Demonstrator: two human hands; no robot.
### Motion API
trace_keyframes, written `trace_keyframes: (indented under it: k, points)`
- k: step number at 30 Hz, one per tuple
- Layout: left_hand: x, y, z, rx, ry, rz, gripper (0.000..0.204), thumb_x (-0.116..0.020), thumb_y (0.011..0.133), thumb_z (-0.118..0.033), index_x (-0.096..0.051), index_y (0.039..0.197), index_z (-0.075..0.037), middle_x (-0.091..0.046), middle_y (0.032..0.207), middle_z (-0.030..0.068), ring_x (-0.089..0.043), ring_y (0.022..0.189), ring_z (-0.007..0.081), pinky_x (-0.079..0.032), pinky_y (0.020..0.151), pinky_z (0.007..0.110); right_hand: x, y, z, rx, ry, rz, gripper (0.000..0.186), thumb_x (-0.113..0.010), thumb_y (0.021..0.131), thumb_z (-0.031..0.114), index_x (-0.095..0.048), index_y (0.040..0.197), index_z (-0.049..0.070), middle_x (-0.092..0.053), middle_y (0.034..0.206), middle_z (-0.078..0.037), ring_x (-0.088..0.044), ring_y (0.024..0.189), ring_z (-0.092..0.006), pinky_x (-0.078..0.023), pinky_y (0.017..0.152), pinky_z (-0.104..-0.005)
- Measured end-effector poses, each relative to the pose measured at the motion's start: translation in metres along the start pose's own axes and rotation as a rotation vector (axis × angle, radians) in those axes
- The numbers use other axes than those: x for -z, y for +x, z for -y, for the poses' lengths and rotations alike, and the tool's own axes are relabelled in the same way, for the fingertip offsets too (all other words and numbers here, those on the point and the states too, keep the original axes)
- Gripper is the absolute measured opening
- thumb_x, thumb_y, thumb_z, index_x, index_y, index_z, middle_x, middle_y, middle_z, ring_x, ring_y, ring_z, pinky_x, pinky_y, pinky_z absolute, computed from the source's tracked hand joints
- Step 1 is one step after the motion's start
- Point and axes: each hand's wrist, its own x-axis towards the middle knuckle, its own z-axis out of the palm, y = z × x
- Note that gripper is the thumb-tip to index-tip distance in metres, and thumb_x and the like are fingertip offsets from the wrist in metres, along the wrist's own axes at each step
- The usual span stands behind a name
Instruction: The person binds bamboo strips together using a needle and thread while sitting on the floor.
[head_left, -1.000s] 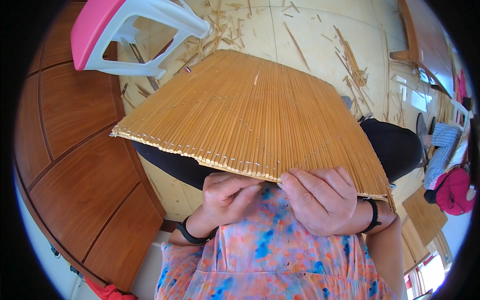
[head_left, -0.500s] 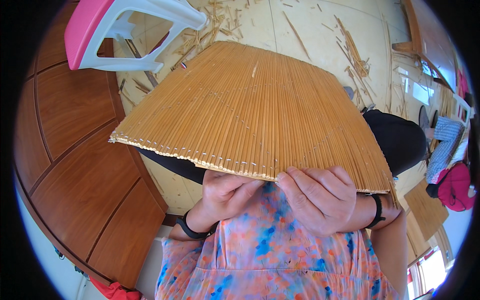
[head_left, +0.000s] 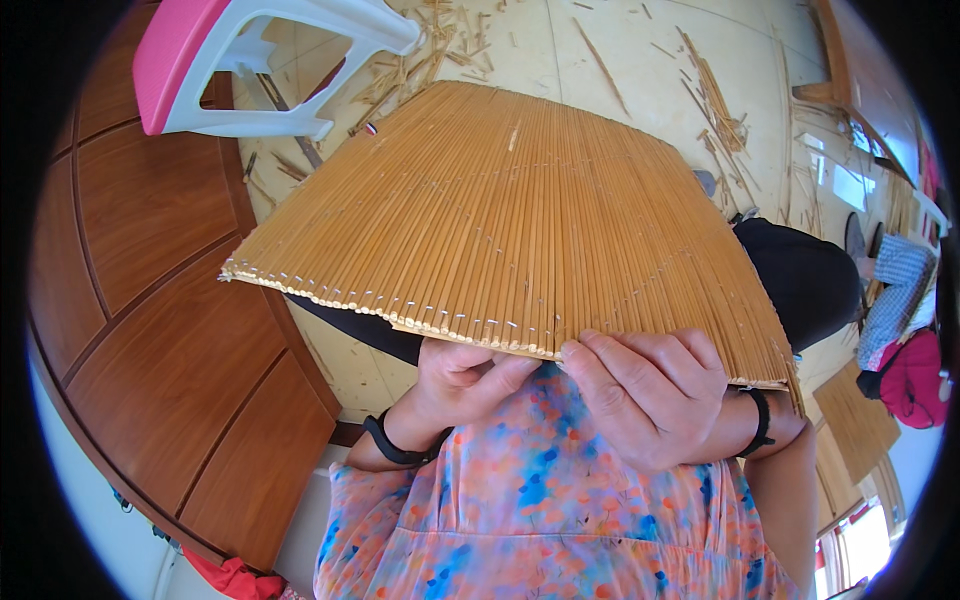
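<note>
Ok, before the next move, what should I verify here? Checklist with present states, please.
1. Right hand pinching the stalk mat at its near edge: ok.
2. Left hand gripping that edge: cannot tell; its fingertips are hidden below.
3. White stitches visible along the edge left of the right hand: ok.
4. Stitches under the right hand: cannot tell, covered.
5. Floor free of stalk scraps: not ok.

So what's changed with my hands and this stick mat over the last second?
Very little: the view has shifted slightly. Nothing was visibly grasped or released. Your right hand still holds the near edge of the stick mat; your left hand stays at that edge, fingers partly hidden beneath. The pink-and-white stool hasn't visibly moved.
</note>
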Motion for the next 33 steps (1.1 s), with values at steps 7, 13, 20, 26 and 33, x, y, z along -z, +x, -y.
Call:
trace_keyframes:
  k: [7, 13, 20, 26, 33]
  points:
    - [0.009, 0.001, 0.006, -0.024, -0.041, 0.098, 0.015, -0.068, 0.084, -0.002, -0.07, 0.097, 0.003, -0.069, 0.088, 0.0091, -0.066, 0.083, 0.0211, -0.051, 0.075, 0.031, 0.002, 0.003, -0.001, -0.037, 0.013, 0.014, 0.038, -0.062, 0.06, 0.015, -0.071, 0.093, 0.0, -0.067, 0.085, -0.007, -0.061, 0.067, -0.0138, -0.034, 0.053, -0.0254]
    - [0.019, 0.007, 0.004, -0.073, -0.035, 0.176, 0.019, -0.066, 0.085, 0.0, -0.069, 0.103, 0.003, -0.069, 0.092, 0.0098, -0.066, 0.085, 0.0213, -0.051, 0.077, 0.031, 0.001, 0.004, -0.003, -0.029, 0.019, 0.006, 0.038, -0.062, 0.06, 0.015, -0.071, 0.094, -0.001, -0.067, 0.085, -0.008, -0.06, 0.067, -0.0137, -0.032, 0.053, -0.0255]
    - [0.036, 0.007, 0.001, 0.094, -0.19, 0.297, 0.021, -0.064, 0.089, -0.003, -0.068, 0.11, 0.003, -0.069, 0.103, 0.0086, -0.065, 0.096, 0.0192, -0.049, 0.084, 0.03, -0.002, 0.002, -0.001, -0.037, 0.062, 0.01, 0.038, -0.063, 0.062, 0.016, -0.07, 0.095, -0.002, -0.066, 0.085, -0.008, -0.059, 0.067, -0.0139, -0.031, 0.053, -0.0264]
    - [0.031, -0.001, 0.008, 0.238, -0.394, 0.172, 0.028, -0.067, 0.087, 0.0, -0.065, 0.116, 0.001, -0.068, 0.107, 0.0061, -0.063, 0.1, 0.0156, -0.05, 0.086, 0.03, -0.005, 0.002, 0.001, -0.015, 0.033, -0.01, 0.037, -0.063, 0.06, 0.016, -0.07, 0.091, -0.003, -0.066, 0.085, -0.011, -0.057, 0.068, -0.0153, -0.031, 0.052, -0.027]
    - [0.015, 0.0, 0.004, 0.175, -0.446, 0.085, 0.03, -0.068, 0.084, 0.005, -0.066, 0.114, 0.0, -0.068, 0.111, 0.0075, -0.063, 0.101, 0.0158, -0.05, 0.088, 0.03, -0.002, 0.004, 0.001, 0.016, 0.058, -0.016, 0.042, -0.06, 0.054, 0.016, -0.07, 0.09, -0.005, -0.065, 0.084, -0.013, -0.056, 0.069, -0.0165, -0.031, 0.052, -0.0266]
